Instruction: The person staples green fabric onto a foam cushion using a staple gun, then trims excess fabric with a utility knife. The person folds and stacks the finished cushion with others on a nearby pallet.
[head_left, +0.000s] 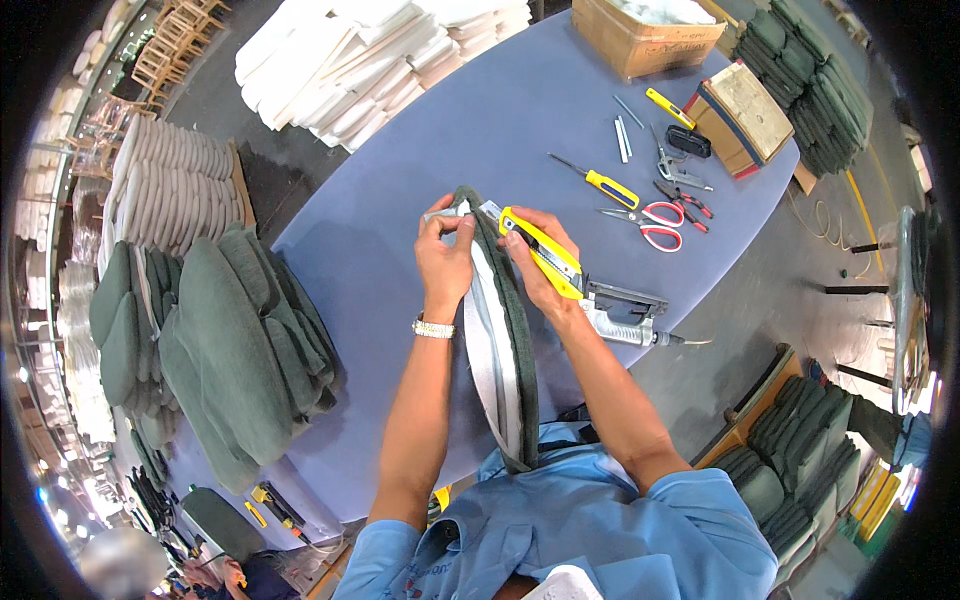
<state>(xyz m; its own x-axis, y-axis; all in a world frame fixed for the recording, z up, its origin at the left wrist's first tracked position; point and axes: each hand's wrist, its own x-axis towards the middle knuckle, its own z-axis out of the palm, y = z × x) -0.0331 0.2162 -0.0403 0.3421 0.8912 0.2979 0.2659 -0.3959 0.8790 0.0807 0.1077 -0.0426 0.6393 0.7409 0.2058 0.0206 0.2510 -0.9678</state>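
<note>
A dark green fabric cushion cover with white padding [490, 340] stands on edge, running from my waist up to both hands. My left hand [446, 262] pinches its far end, thumb and fingers closed on the fabric edge. In my right hand [540, 262] is a yellow utility knife [545, 250], gripped along its body. Its blade end points up and left, right beside the green edge near my left fingers; whether it touches the cloth I cannot tell. Just right of my right wrist lies a silver staple gun [622, 315] with an air hose fitting.
On the blue table [390, 180] lie a yellow screwdriver [610, 188], red-handled scissors [655, 222], pliers [685, 203] and another yellow knife [670, 107]. Cardboard boxes [640, 45] stand at the far right. Green covers [240, 350] pile up at left; white foam pieces [350, 65] stack beyond the table.
</note>
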